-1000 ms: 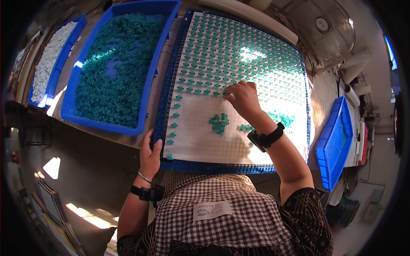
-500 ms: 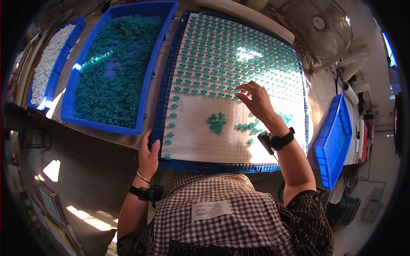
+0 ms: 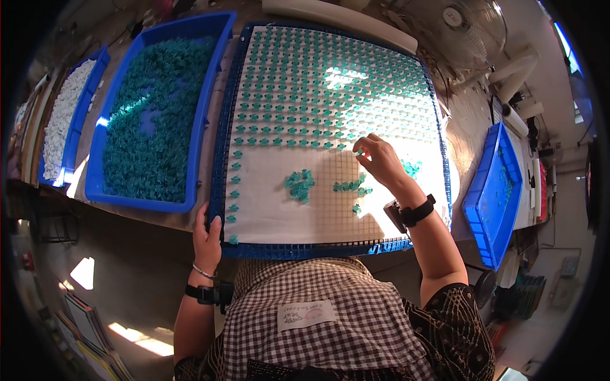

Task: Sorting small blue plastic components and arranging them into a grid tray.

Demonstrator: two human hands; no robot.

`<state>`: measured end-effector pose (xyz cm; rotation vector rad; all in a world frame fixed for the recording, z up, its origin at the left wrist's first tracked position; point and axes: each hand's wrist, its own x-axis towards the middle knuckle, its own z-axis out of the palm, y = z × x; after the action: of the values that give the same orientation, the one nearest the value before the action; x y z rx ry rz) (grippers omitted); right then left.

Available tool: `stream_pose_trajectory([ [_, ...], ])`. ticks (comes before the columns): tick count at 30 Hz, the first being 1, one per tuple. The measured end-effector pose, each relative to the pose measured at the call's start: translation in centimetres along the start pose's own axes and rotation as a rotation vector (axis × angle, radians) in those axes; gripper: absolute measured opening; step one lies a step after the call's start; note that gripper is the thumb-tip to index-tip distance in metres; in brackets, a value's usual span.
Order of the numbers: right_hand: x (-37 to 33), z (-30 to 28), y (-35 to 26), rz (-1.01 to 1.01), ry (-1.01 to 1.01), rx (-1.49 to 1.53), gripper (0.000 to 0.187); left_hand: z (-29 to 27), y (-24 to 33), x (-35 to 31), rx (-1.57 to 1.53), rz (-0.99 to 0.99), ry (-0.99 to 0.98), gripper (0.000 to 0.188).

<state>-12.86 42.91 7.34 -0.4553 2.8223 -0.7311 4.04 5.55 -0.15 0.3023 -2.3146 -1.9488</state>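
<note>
A white sheet [image 3: 267, 216] lies on a blue grid-edged tray [image 3: 305, 251] in front of me. Small teal plastic pieces [image 3: 277, 141] stand on it in even rows across the far half, with a single column down the left side. My left hand [image 3: 208, 238] grips the tray's near left edge, thumb on top. Over the right end of the nearest full row, my right hand [image 3: 379, 159] pinches a small teal piece [image 3: 360, 152], partly hidden by the fingers. A loose teal heap [image 3: 300, 185] and a scattered cluster [image 3: 352, 186] lie nearer me.
Left of the tray stands a blue bin [image 3: 143, 202] full of teal pieces. Beyond it, another blue bin [image 3: 82, 120] holds white pieces. A blue bin [image 3: 489, 203] tilts at the right. A white roll [image 3: 343, 24] and a fan [image 3: 460, 28] are at the back.
The whole view has shifted, so the tray appears farther left. Relative to the sheet, my right hand has moved rightward along the row. My left hand stays on the tray edge.
</note>
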Motion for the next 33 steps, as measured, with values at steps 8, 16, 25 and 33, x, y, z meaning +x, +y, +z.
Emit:
stream_pose_trajectory([
  [8,-0.1,0.0,0.0,0.065,0.053,0.009,0.017,-0.3,-0.5,-0.2,0.016,-0.024,0.016,0.053],
  [16,1.0,-0.2,-0.5,0.029,0.083,0.037,0.017,-0.1,-0.2,-0.1,-0.025,-0.018,-0.002,0.051],
  [25,1.5,0.3,-0.7,-0.027,0.060,-0.041,0.017,-0.1,-0.1,-0.1,-0.012,-0.013,0.004,0.050],
  [33,2.2,1.5,-2.1,-0.145,0.077,-0.251,0.015,-0.1,-0.1,-0.1,-0.026,-0.014,0.001,0.051],
])
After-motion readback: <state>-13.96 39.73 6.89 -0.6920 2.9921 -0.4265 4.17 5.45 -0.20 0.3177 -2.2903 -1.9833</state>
